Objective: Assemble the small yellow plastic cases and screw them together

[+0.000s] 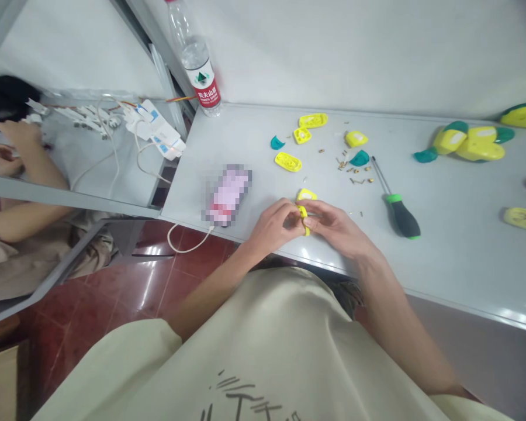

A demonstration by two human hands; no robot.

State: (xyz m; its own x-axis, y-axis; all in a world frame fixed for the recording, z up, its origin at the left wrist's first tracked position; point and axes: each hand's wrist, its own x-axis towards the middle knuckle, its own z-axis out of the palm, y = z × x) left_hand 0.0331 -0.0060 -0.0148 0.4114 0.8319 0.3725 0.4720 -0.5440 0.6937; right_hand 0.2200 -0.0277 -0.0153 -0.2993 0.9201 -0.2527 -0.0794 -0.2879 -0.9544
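A small yellow plastic shell (304,218) is held pinched between the fingers of the left hand (274,225) and right hand (335,226); a green-handled screwdriver (398,213) is seen on the desk (245,146) to the shell's right.

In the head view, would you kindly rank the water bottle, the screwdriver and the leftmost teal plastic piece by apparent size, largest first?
1. Water bottle
2. Screwdriver
3. Teal plastic piece

The bottle runs out of frame.

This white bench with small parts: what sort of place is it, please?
Probably a small assembly workstation: the white bench holds yellow plastic parts, tiny brass fittings and a green-handled screwdriver.
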